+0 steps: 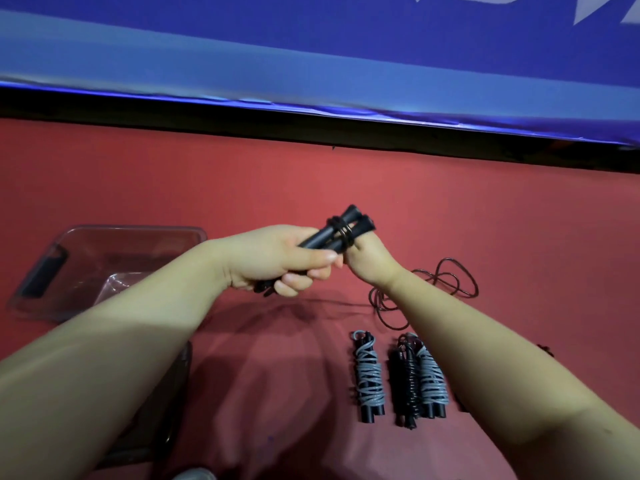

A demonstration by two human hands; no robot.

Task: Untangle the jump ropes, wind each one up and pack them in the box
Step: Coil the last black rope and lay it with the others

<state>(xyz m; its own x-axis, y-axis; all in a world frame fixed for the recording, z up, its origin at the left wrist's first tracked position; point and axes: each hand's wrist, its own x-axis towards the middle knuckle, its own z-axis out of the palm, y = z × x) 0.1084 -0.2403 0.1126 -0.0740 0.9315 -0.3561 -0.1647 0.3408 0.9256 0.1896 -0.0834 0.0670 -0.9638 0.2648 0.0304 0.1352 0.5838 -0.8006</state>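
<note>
Head view: red surface point(485, 220), blue banner point(311, 46) behind, clear box point(131, 231) at left.

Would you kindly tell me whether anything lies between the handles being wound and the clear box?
Nothing visible does. The handles, gripped by the left hand, are just right of the open box; only that hand's own forearm crosses the gap. The wound ropes lie nearer, off that path.
</note>
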